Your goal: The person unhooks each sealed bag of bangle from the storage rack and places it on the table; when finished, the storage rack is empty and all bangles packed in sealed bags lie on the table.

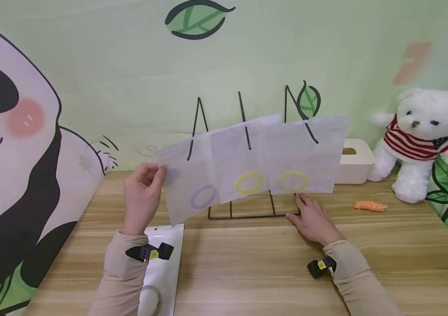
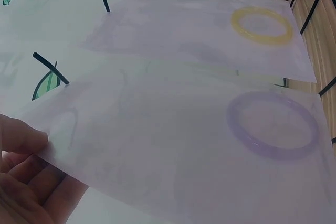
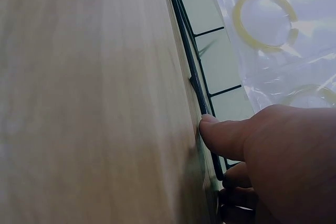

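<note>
My left hand (image 1: 142, 195) pinches the left edge of a translucent plastic bag (image 1: 180, 173) with a purple ring (image 2: 243, 135) inside. This bag hangs at the left of a black wire rack (image 1: 247, 217), near its left prong, and is tilted. Beside it hang a middle bag (image 1: 233, 153) with a bright yellow ring (image 1: 248, 192) and a right bag (image 1: 319, 153) with a paler yellow ring (image 1: 307, 181), both on prongs. At the rack's lower right corner, my right hand (image 1: 316, 221) grips the base wire between thumb and fingers. The bags hide much of the rack.
A white zip pouch (image 1: 170, 250) holding something round lies by the left forearm. Behind the right bag stands a white tissue box (image 1: 360, 164), next to a white teddy bear (image 1: 417, 136). An orange bundle of cord (image 1: 370, 206) lies at the right of the wooden table (image 1: 247, 263).
</note>
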A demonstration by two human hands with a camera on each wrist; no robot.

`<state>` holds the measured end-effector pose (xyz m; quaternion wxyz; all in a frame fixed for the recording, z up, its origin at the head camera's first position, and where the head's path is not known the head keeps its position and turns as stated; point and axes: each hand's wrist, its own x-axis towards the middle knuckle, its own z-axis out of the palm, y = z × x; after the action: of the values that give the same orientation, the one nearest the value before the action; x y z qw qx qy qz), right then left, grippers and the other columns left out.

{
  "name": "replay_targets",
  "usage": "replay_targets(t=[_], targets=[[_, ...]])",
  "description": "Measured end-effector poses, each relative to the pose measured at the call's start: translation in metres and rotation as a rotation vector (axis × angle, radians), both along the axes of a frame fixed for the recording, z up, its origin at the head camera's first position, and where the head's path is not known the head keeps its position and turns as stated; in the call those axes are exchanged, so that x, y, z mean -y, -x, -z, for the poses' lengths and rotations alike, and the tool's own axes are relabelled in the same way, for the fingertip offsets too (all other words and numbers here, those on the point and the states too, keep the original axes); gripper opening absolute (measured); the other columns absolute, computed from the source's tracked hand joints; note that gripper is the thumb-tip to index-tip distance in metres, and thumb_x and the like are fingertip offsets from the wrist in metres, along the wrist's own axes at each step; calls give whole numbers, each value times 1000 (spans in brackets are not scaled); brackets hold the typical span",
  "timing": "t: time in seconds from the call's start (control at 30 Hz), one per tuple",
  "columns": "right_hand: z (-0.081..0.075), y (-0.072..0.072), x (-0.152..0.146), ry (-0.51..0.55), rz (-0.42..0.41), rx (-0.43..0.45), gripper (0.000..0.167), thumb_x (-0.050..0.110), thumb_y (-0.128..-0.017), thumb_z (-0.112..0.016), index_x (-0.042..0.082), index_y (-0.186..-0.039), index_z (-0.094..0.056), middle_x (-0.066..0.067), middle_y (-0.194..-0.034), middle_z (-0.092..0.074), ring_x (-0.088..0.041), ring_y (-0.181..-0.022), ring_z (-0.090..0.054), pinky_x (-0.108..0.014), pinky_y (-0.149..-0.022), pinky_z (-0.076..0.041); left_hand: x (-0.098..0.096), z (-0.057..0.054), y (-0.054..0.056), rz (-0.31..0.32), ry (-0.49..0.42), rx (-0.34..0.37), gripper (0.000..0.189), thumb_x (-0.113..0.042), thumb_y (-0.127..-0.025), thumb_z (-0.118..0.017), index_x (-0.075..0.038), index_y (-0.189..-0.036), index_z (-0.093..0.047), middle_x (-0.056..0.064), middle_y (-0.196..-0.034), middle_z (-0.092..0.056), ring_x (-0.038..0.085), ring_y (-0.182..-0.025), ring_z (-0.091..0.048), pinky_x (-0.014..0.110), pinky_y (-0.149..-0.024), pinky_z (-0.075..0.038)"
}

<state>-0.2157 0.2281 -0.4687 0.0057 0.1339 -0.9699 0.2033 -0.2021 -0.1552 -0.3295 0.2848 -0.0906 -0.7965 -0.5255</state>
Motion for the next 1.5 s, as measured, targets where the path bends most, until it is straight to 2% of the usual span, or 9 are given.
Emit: replay_targets(t=[0.93, 1.5], targets=[[3, 2, -1, -4, -1, -7, 67, 33, -100, -53, -13, -144, -32, -32, -149, -30, -51, -133, -30, -70, -99, -30, 2, 0, -4, -35, 40, 23, 16, -12, -95, -63, 4, -97, -66, 16, -83, -70, 17, -67, -62, 18, -55, -46], [-1, -1, 1, 2, 0, -8, 66, 32, -100, -53, -13, -143, -34, -32, -148, -31, -50, -132, -31, -70, -99, -29, 4, 0, -7, -24, 32, 23, 16, -12, -96, -62, 4, -97, -65, 17, -80, -69, 16, -67, -61, 18, -56, -45]])
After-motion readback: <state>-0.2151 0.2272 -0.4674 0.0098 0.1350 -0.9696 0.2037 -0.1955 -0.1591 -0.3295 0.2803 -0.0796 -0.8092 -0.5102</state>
